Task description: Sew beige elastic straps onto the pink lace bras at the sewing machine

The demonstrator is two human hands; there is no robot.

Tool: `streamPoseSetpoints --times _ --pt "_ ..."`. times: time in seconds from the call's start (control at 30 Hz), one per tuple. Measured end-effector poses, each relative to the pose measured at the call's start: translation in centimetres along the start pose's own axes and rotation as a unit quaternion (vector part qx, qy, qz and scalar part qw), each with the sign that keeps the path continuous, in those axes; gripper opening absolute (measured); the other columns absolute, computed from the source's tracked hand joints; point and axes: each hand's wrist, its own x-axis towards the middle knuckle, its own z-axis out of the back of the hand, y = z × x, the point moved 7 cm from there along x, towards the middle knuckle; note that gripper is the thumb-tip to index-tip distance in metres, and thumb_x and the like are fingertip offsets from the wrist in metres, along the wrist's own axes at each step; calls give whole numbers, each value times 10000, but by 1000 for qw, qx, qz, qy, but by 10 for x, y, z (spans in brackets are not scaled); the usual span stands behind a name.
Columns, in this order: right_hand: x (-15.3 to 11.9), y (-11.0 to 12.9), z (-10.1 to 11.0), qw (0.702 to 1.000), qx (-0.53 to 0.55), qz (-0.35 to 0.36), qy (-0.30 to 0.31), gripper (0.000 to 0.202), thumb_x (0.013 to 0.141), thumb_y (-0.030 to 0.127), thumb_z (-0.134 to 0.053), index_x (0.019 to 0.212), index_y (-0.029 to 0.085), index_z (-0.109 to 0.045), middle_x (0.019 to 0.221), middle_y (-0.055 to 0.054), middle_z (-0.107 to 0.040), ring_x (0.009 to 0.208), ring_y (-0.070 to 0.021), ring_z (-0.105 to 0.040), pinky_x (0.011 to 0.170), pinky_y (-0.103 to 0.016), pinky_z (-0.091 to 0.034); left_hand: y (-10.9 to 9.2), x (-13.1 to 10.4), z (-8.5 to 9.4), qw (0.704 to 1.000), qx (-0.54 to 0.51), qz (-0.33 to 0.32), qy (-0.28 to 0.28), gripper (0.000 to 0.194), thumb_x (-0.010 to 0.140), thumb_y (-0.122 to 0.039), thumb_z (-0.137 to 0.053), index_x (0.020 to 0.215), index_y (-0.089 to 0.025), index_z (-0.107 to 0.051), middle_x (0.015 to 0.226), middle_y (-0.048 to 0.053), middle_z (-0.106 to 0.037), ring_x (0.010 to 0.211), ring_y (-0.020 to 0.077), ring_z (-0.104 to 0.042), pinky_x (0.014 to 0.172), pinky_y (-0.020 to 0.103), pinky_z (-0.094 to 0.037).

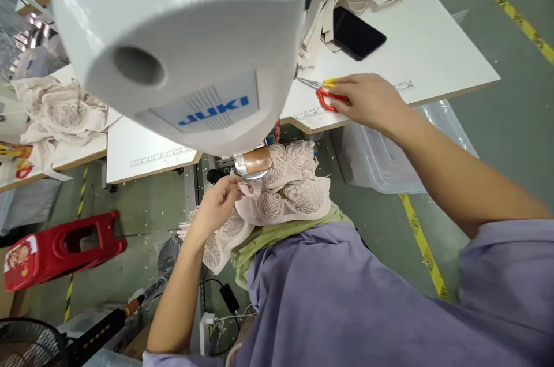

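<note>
Scissors (320,90) are resting right of the JUKI sewing machine (186,32), where I am seeing the right hand (367,98) grasping their handles. Just below the machine, the left hand (220,205) is pinching what seems a beige strip (251,188), its fingertips being partly hidden; lace garments (298,197) are lying below the machine too.

Right hand (367,98) on red-handled scissors (321,93)

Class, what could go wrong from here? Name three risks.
The left hand pinches a lace garment close to the sewing machine and might get nipped. The scissors in the right hand point toward the machine and could scratch it. Other garments at the green cloth's edge might slip to the floor.
</note>
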Motion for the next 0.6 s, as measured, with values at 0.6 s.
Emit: streamPoseSetpoints --times 0.6 --pt "-111 158 -33 797 581 -62 150 405 970 575 -513 927 195 -644 801 -16 -608 701 -135 -557 658 -258 -470 -79 -17 -59 974 -70 -142 -162 414 1049 -388 -352 669 -226 -329 586 -47 -389 527 110 -354 521 259 -279"
